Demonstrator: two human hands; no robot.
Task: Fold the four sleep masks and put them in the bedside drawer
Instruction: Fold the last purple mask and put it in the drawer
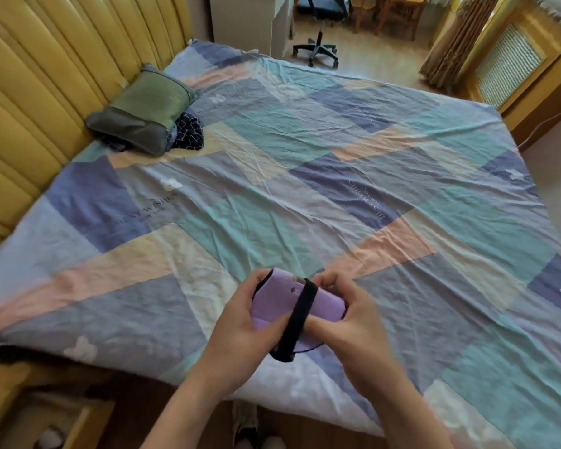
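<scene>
A purple sleep mask (pixel 282 298) with a black elastic strap (pixel 297 319) is held folded above the near edge of the bed. My left hand (pixel 246 325) grips its left side, thumb on top. My right hand (pixel 347 315) pinches its right side, fingers curled round the fold. The strap runs across the mask between my two hands. At the bottom left the bedside drawer (pixel 55 426) stands open, with something pale inside; what it is I cannot tell. No other masks show on the bed.
The bed (pixel 305 189) is covered by a pastel patchwork sheet. A green-grey pillow (pixel 143 111) and dark patterned cloth (pixel 188 131) lie by the yellow padded headboard (pixel 46 76). An office chair (pixel 318 43) and a radiator cover (pixel 506 66) stand beyond.
</scene>
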